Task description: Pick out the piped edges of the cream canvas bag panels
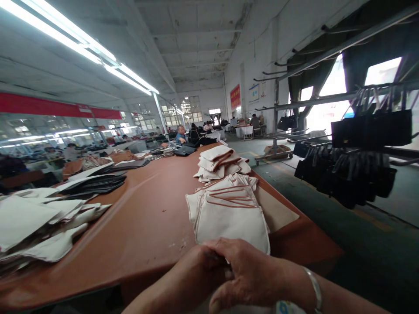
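Observation:
My left hand (207, 267) and my right hand (250, 268) meet at the near edge of the table. The right hand's fingers lie over the left hand, and its thumb points down below. Both hands are closed against each other; most of the left fingers are hidden, and I cannot make out whether anything is between them. Just beyond them is a fanned stack of pale, rounded pieces with brown edging (232, 218). Behind that stack rises a pile of folded pale pieces (216, 161). A flat beige sheet (275, 209) sticks out from underneath on the right.
A brown covering (147, 218) spreads over the long table. Loose white pieces (29, 218) and dark sheets (94, 185) lie along the left side. Black bags (353, 174) hang from a metal rack at right. A person (180, 134) is at the table's far end.

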Tool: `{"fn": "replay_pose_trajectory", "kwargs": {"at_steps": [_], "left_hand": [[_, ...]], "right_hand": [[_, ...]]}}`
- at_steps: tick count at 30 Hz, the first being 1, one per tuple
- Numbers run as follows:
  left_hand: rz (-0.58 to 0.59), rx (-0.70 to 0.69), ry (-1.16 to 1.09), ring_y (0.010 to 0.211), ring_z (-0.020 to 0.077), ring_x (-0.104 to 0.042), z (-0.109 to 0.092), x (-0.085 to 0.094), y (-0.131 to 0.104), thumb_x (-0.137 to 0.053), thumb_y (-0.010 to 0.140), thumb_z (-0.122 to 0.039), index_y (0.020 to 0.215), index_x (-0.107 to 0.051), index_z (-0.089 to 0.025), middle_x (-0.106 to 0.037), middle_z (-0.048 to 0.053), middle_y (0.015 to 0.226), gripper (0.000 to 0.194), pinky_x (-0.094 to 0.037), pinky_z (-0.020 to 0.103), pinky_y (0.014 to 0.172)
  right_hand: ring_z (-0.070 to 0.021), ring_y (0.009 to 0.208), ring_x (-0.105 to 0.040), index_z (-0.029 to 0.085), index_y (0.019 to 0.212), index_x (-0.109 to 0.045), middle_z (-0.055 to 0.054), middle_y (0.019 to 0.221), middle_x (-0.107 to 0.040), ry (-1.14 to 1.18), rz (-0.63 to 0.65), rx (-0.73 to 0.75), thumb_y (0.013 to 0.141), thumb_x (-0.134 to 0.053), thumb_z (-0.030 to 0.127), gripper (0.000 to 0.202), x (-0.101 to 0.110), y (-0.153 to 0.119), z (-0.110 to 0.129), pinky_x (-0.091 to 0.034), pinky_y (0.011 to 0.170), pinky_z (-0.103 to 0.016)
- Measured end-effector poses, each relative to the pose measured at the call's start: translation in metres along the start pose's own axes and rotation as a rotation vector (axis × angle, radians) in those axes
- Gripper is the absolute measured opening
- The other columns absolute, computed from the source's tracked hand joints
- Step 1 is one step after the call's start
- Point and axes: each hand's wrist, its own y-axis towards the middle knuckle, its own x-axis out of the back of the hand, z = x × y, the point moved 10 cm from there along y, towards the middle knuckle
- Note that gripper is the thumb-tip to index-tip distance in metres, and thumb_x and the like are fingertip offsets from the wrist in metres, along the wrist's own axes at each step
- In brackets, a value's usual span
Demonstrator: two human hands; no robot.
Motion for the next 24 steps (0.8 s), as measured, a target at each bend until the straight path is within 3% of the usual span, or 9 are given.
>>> {"fn": "replay_pose_trajectory", "kwargs": {"at_steps": [2, 5, 7, 9, 13, 17, 19, 22, 24], "left_hand": [[0.133, 0.094, 0.037, 0.065, 0.0149, -0.044, 0.017, -0.003, -0.009, -0.064, 0.087, -0.057, 0.083, -0.070, -0.016, -0.053, 0.000, 0.070, 0.042, -0.035, 0.024, 0.059], [0.247, 0.310, 0.116, 0.055, 0.0108, -0.032, 0.053, 0.009, -0.042, -0.061, 0.080, -0.074, 0.073, -0.066, -0.014, -0.042, -0.003, 0.061, 0.060, -0.024, 0.025, 0.051], [0.243, 0.386, 0.060, 0.056, 0.0100, -0.029, 0.068, 0.020, -0.062, -0.070, 0.067, -0.078, 0.075, -0.069, -0.013, -0.041, -0.003, 0.063, 0.065, -0.022, 0.025, 0.051], [0.214, 0.389, -0.050, 0.058, 0.0099, -0.031, 0.075, 0.028, -0.073, -0.081, 0.057, -0.073, 0.084, -0.071, -0.013, -0.046, -0.002, 0.067, 0.066, -0.022, 0.024, 0.053], [0.045, 0.260, -0.258, 0.061, 0.0099, -0.034, 0.068, 0.038, -0.068, -0.089, 0.057, -0.059, 0.075, -0.065, -0.014, -0.050, -0.002, 0.066, 0.054, -0.022, 0.023, 0.055], [0.077, 0.208, -0.311, 0.057, 0.0076, -0.031, 0.042, 0.010, -0.050, -0.087, 0.066, -0.049, 0.075, -0.063, -0.013, -0.047, -0.004, 0.064, 0.044, -0.019, 0.022, 0.052], [0.141, 0.204, -0.298, 0.058, 0.0076, -0.031, 0.026, -0.009, -0.039, -0.086, 0.070, -0.042, 0.080, -0.067, -0.013, -0.048, -0.004, 0.066, 0.036, -0.020, 0.021, 0.052], [0.177, 0.177, -0.271, 0.062, 0.0095, -0.040, 0.009, -0.025, -0.028, -0.084, 0.073, -0.042, 0.092, -0.072, -0.013, -0.055, -0.001, 0.074, 0.037, -0.027, 0.020, 0.054], [0.169, 0.161, -0.232, 0.064, 0.0103, -0.042, 0.006, -0.026, -0.023, -0.084, 0.071, -0.046, 0.094, -0.073, -0.012, -0.057, -0.001, 0.077, 0.042, -0.028, 0.020, 0.054]], "right_hand": [[-0.0140, 0.070, -0.059, 0.017, 0.093, -0.072, 0.003, 0.081, -0.068, 0.043, 0.084, -0.087, 0.054, -0.093, 0.040, 0.050, -0.019, 0.003, -0.021, -0.043, 0.059, -0.020], [-0.0071, 0.050, -0.046, 0.012, 0.070, -0.069, 0.005, 0.058, -0.058, 0.284, 0.020, -0.270, 0.059, -0.090, 0.041, 0.037, -0.011, -0.005, -0.066, -0.032, 0.046, -0.018], [-0.0050, 0.041, -0.037, 0.012, 0.070, -0.067, 0.007, 0.051, -0.051, 0.400, -0.069, -0.323, 0.063, -0.088, 0.044, 0.038, 0.008, -0.014, -0.087, -0.026, 0.040, -0.018], [-0.0052, 0.038, -0.035, 0.014, 0.075, -0.065, 0.008, 0.050, -0.047, 0.431, -0.132, -0.330, 0.065, -0.085, 0.051, 0.044, 0.025, -0.022, -0.101, -0.027, 0.039, -0.019], [-0.0089, 0.047, -0.043, 0.016, 0.072, -0.058, 0.006, 0.057, -0.049, 0.404, -0.213, -0.307, 0.066, -0.079, 0.060, 0.049, 0.046, -0.031, -0.118, -0.037, 0.046, -0.022], [-0.0165, 0.071, -0.056, 0.014, 0.068, -0.067, -0.002, 0.071, -0.062, 0.251, -0.203, -0.253, 0.060, -0.088, 0.035, 0.031, 0.050, -0.033, -0.103, -0.046, 0.067, -0.027], [-0.0198, 0.086, -0.059, 0.014, 0.084, -0.073, -0.004, 0.087, -0.066, 0.219, -0.198, -0.222, 0.067, -0.084, 0.031, 0.027, 0.044, -0.033, -0.080, -0.047, 0.080, -0.029], [-0.0189, 0.086, -0.059, 0.015, 0.115, -0.066, -0.005, 0.097, -0.067, 0.286, -0.092, -0.205, 0.083, -0.071, 0.035, 0.038, 0.016, -0.033, -0.043, -0.048, 0.077, -0.028], [-0.0156, 0.079, -0.056, 0.015, 0.111, -0.064, -0.003, 0.091, -0.064, 0.284, -0.014, -0.190, 0.082, -0.071, 0.032, 0.034, -0.001, -0.032, -0.025, -0.045, 0.069, -0.024]]}}
